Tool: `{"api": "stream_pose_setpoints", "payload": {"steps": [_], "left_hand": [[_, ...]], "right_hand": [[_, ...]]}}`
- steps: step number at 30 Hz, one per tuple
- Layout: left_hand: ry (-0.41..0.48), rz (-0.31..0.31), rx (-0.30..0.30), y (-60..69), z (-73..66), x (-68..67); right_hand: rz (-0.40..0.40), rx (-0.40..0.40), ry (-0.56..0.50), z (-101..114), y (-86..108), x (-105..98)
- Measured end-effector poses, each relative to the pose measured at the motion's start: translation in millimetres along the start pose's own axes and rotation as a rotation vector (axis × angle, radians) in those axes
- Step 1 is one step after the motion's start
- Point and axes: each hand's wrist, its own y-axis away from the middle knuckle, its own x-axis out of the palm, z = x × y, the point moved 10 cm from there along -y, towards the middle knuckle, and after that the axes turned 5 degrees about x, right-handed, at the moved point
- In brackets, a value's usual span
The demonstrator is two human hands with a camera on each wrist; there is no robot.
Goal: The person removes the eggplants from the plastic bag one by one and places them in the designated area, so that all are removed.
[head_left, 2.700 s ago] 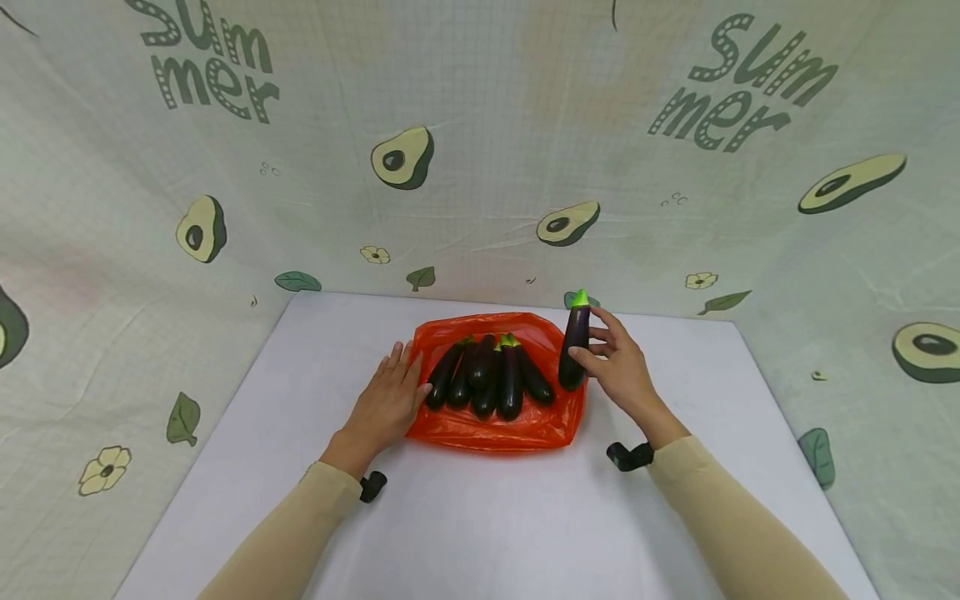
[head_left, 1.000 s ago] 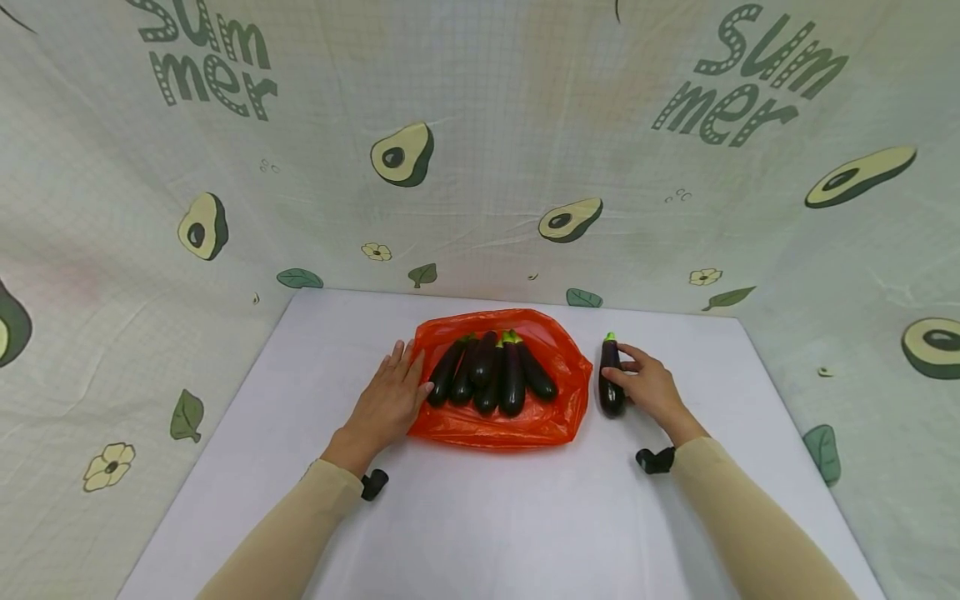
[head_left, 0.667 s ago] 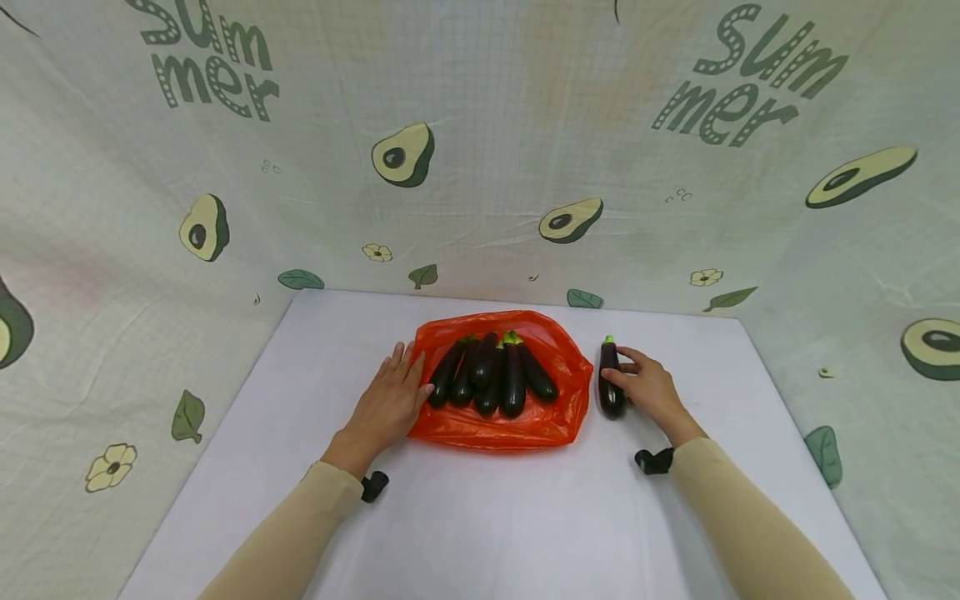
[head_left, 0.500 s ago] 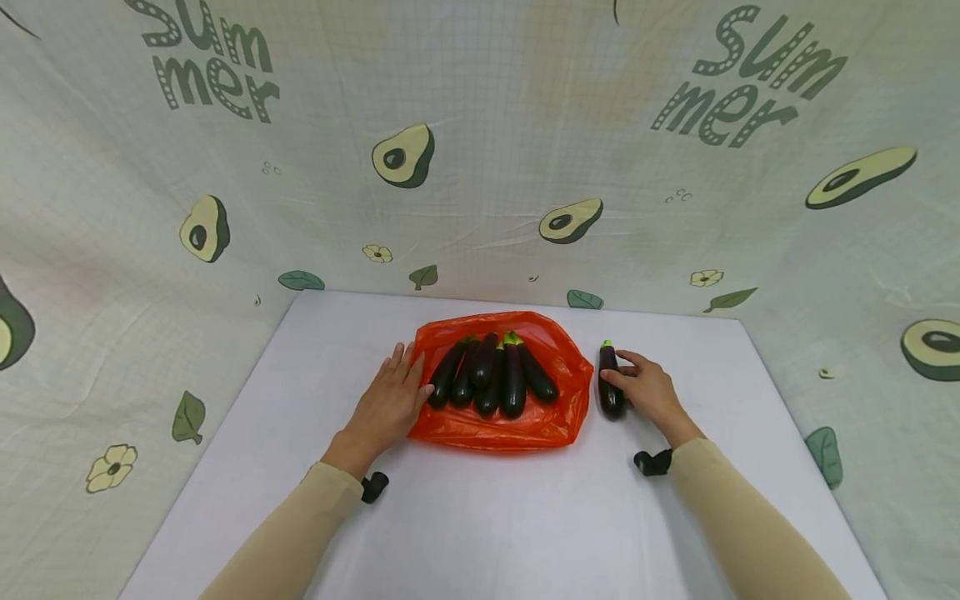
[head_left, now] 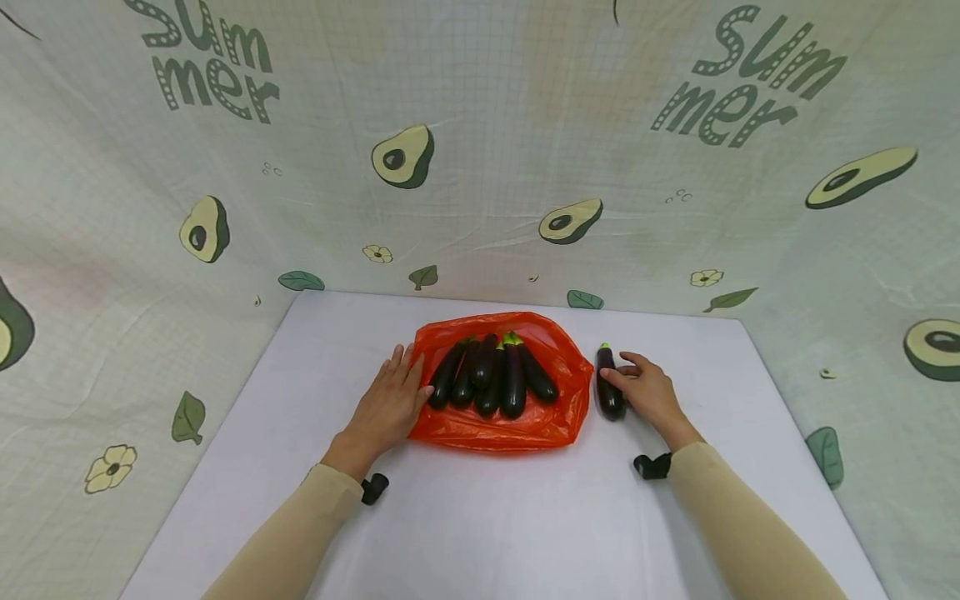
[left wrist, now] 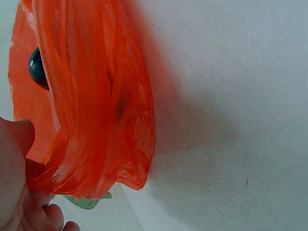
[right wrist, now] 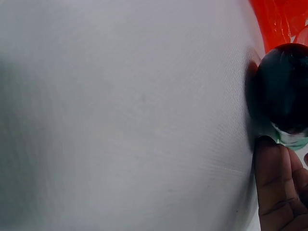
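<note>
The red bag (head_left: 487, 435) is mostly hiding the head view's eggplants (head_left: 513, 385) from the left wrist view. The left hand (head_left: 381, 408) is pinching its rim (left wrist: 55, 177); the loose right hand (head_left: 652, 396) is touching an eggplant (head_left: 611, 402) lying outside.

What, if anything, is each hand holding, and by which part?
Left hand: the red bag, by its left edge, between thumb and fingers. Right hand: thumb over the lone eggplant's midsection; grip cannot be told.

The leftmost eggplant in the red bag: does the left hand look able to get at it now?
Probably yes: the left hand lies at the left edge of the red bag, thumb close to the leftmost eggplant, and the bag is open above it. The hand may need to release the rim first.
</note>
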Motion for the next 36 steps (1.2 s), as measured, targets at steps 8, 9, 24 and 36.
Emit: {"api": "stream_pose_setpoints", "payload": {"steps": [8, 9, 24, 36], "left_hand": [[0.008, -0.015, 0.028, -0.2, -0.8, -0.6], [0.009, -0.014, 0.027, -0.2, -0.7, -0.4], [0.008, -0.016, 0.025, -1.0, -1.7, -0.7], [-0.002, -0.004, 0.017, -1.9, -3.6, -3.3]], "right_hand": [[-0.040, -0.031, 0.018, 4, 2.1, -1], [-0.054, -0.038, 0.027, 4, 2.7, -2], [-0.135, -0.101, 0.007, 15, 11.1, -9], [-0.172, -0.180, 0.004, 40, 20.9, -15]]}}
